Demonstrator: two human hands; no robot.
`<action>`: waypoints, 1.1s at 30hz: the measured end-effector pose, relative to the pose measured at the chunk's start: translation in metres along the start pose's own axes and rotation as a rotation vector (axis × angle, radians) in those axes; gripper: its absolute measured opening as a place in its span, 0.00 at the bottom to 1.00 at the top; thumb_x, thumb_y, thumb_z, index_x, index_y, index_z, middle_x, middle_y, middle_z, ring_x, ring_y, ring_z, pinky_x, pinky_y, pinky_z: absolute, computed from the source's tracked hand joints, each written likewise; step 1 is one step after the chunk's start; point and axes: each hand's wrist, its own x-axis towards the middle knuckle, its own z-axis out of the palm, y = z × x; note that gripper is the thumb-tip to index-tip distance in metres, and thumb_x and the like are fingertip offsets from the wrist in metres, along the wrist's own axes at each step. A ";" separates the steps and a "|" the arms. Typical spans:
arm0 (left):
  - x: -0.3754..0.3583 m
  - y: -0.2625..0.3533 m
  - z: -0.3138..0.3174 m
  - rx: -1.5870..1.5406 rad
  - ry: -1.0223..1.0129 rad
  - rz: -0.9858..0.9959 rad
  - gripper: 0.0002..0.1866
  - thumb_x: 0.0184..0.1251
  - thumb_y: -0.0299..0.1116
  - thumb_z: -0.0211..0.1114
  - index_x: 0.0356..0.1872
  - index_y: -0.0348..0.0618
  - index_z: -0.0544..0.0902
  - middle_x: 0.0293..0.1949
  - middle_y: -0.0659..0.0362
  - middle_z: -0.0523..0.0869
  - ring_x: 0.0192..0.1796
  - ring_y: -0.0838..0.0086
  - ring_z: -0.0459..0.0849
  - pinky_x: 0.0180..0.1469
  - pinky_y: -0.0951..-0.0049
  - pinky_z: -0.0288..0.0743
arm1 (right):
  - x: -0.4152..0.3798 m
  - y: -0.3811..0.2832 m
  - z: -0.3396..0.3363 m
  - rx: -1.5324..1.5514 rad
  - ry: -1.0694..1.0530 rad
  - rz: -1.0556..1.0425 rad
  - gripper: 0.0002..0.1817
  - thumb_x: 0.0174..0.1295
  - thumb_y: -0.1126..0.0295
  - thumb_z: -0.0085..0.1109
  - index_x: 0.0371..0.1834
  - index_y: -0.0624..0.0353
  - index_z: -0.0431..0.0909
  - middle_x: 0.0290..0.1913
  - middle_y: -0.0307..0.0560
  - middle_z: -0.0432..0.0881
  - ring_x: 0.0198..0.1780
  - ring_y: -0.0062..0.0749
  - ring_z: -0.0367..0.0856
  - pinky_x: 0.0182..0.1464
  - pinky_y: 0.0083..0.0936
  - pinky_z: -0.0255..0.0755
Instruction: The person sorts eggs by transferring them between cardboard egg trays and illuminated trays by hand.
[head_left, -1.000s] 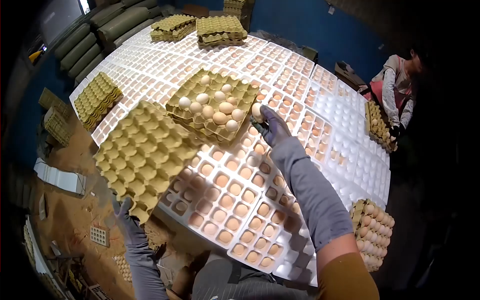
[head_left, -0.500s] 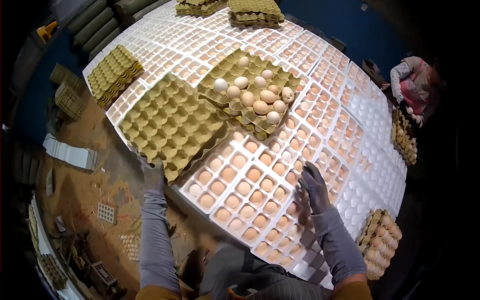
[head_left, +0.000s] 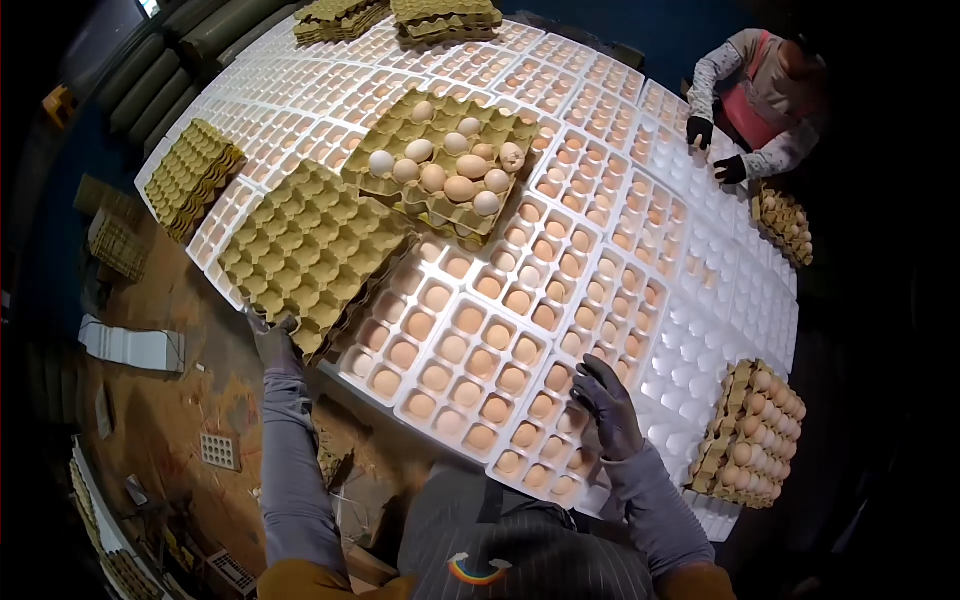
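Observation:
My gloved left hand (head_left: 277, 343) grips the front corner of an empty-celled, yellow-green pulp tray stack (head_left: 310, 250) at the table's left edge. Above white foam trays filled with eggs (head_left: 465, 365), my gloved right hand (head_left: 604, 400) hovers with fingers bent and apart; nothing shows in it. Behind the empty pulp tray, another pulp tray (head_left: 385, 140) carries several loose eggs, one of them with a broken-looking shell (head_left: 512, 157).
A co-worker (head_left: 755, 105) in dark gloves reaches over white trays at the far right. Egg-filled pulp stacks stand at the right edge (head_left: 750, 435) and beside the co-worker (head_left: 783, 225). More pulp stacks (head_left: 193, 178) lie at the left and back. A white foam piece (head_left: 132, 345) rests left.
The view has shifted, and the table's contents appear further left. My right hand's fingers are more bent. The co-worker's hands and upper body now show more fully. My left hand remains at the tray corner.

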 end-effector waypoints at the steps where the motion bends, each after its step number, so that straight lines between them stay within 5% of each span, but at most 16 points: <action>1: -0.012 0.002 0.004 0.019 0.031 -0.013 0.40 0.61 0.25 0.70 0.73 0.27 0.61 0.64 0.50 0.77 0.53 0.66 0.81 0.55 0.70 0.80 | -0.009 0.000 -0.003 -0.072 -0.041 -0.035 0.28 0.73 0.61 0.55 0.72 0.62 0.67 0.67 0.49 0.71 0.60 0.30 0.74 0.63 0.30 0.69; 6: -0.074 -0.031 -0.019 0.268 0.377 -0.162 0.31 0.68 0.32 0.69 0.67 0.25 0.70 0.59 0.49 0.82 0.50 0.66 0.83 0.56 0.68 0.80 | -0.057 0.012 -0.033 -0.176 -0.105 -0.194 0.23 0.75 0.65 0.54 0.68 0.64 0.69 0.65 0.56 0.74 0.62 0.35 0.76 0.62 0.29 0.72; 7: -0.080 -0.028 -0.012 0.315 0.438 -0.158 0.30 0.69 0.34 0.69 0.66 0.25 0.72 0.58 0.49 0.82 0.49 0.66 0.83 0.56 0.68 0.80 | -0.073 0.004 -0.032 -0.068 -0.062 -0.102 0.25 0.73 0.63 0.58 0.68 0.65 0.71 0.59 0.47 0.79 0.59 0.24 0.77 0.59 0.22 0.72; 10: -0.103 0.026 0.074 0.587 0.331 0.611 0.23 0.75 0.32 0.63 0.65 0.29 0.76 0.62 0.49 0.81 0.59 0.68 0.81 0.64 0.69 0.73 | -0.091 0.026 -0.056 -0.110 -0.068 -0.083 0.25 0.73 0.64 0.58 0.70 0.62 0.71 0.63 0.46 0.79 0.61 0.28 0.78 0.60 0.27 0.73; 12: -0.138 0.058 0.151 0.503 -0.152 0.514 0.23 0.77 0.30 0.60 0.68 0.32 0.74 0.66 0.52 0.79 0.66 0.70 0.77 0.66 0.71 0.71 | -0.108 0.028 -0.072 -0.101 -0.114 -0.169 0.23 0.72 0.64 0.58 0.67 0.58 0.73 0.62 0.46 0.80 0.64 0.33 0.78 0.63 0.32 0.73; 14: -0.201 0.071 0.249 0.263 -0.458 0.349 0.20 0.76 0.24 0.60 0.66 0.34 0.76 0.62 0.53 0.82 0.63 0.71 0.80 0.67 0.71 0.71 | -0.124 0.021 -0.093 -0.298 -0.116 -0.284 0.21 0.70 0.66 0.59 0.65 0.56 0.76 0.61 0.47 0.81 0.63 0.34 0.79 0.63 0.33 0.74; 16: -0.276 0.071 0.328 0.370 -0.792 0.257 0.17 0.73 0.22 0.61 0.62 0.35 0.80 0.58 0.54 0.85 0.58 0.72 0.84 0.62 0.74 0.75 | -0.148 0.001 -0.120 -0.315 -0.131 -0.352 0.18 0.67 0.67 0.63 0.60 0.53 0.79 0.56 0.44 0.83 0.58 0.37 0.82 0.61 0.33 0.75; 18: -0.352 0.061 0.398 0.297 -1.099 0.516 0.15 0.67 0.20 0.67 0.54 0.39 0.85 0.47 0.54 0.89 0.53 0.71 0.87 0.53 0.71 0.80 | -0.167 -0.004 -0.158 -0.373 -0.093 -0.438 0.16 0.66 0.67 0.64 0.56 0.53 0.81 0.55 0.43 0.84 0.56 0.38 0.83 0.60 0.32 0.76; 19: -0.384 0.059 0.431 0.405 -1.148 0.811 0.15 0.64 0.23 0.69 0.52 0.43 0.86 0.45 0.53 0.89 0.49 0.64 0.87 0.51 0.66 0.80 | -0.177 -0.003 -0.182 -0.451 -0.063 -0.464 0.15 0.66 0.67 0.65 0.55 0.53 0.82 0.55 0.43 0.84 0.55 0.37 0.83 0.60 0.32 0.76; 21: -0.437 0.047 0.491 0.472 -1.292 0.891 0.13 0.62 0.26 0.71 0.49 0.48 0.88 0.50 0.55 0.88 0.51 0.61 0.87 0.51 0.64 0.82 | -0.197 -0.011 -0.236 -0.541 0.012 -0.503 0.14 0.64 0.68 0.67 0.52 0.53 0.83 0.53 0.43 0.84 0.54 0.37 0.83 0.58 0.32 0.77; 24: -0.495 0.002 0.578 0.631 -1.377 1.153 0.24 0.62 0.34 0.71 0.61 0.52 0.81 0.54 0.55 0.87 0.69 0.52 0.74 0.71 0.55 0.67 | -0.222 -0.044 -0.342 -0.436 0.142 -0.355 0.13 0.63 0.71 0.69 0.50 0.58 0.83 0.46 0.43 0.84 0.47 0.29 0.83 0.49 0.26 0.78; 26: -0.497 -0.015 0.598 0.819 -1.457 1.179 0.24 0.60 0.34 0.71 0.60 0.51 0.82 0.56 0.55 0.86 0.69 0.53 0.74 0.71 0.55 0.67 | -0.214 -0.065 -0.392 -0.527 0.178 -0.397 0.12 0.64 0.70 0.69 0.51 0.54 0.84 0.46 0.41 0.84 0.42 0.23 0.81 0.42 0.22 0.77; 29: -0.494 -0.005 0.601 0.675 -1.558 0.933 0.25 0.61 0.32 0.71 0.62 0.52 0.81 0.56 0.55 0.86 0.66 0.54 0.78 0.68 0.58 0.72 | -0.168 -0.086 -0.434 -0.789 0.301 -0.643 0.11 0.59 0.67 0.71 0.45 0.53 0.84 0.40 0.43 0.85 0.35 0.34 0.82 0.39 0.26 0.79; 32: -0.492 0.012 0.586 0.252 -1.294 -0.069 0.18 0.73 0.37 0.64 0.59 0.40 0.81 0.46 0.56 0.86 0.56 0.62 0.84 0.63 0.63 0.77 | -0.103 -0.108 -0.454 -1.019 0.270 -0.786 0.17 0.60 0.66 0.69 0.53 0.51 0.81 0.50 0.46 0.83 0.49 0.39 0.83 0.51 0.30 0.78; 33: -0.481 0.010 0.579 -0.096 -1.222 -0.518 0.24 0.78 0.39 0.59 0.70 0.42 0.72 0.59 0.53 0.81 0.61 0.60 0.83 0.66 0.51 0.76 | -0.078 -0.107 -0.459 -1.126 0.240 -0.894 0.20 0.61 0.66 0.68 0.57 0.50 0.79 0.55 0.48 0.82 0.55 0.41 0.81 0.57 0.31 0.77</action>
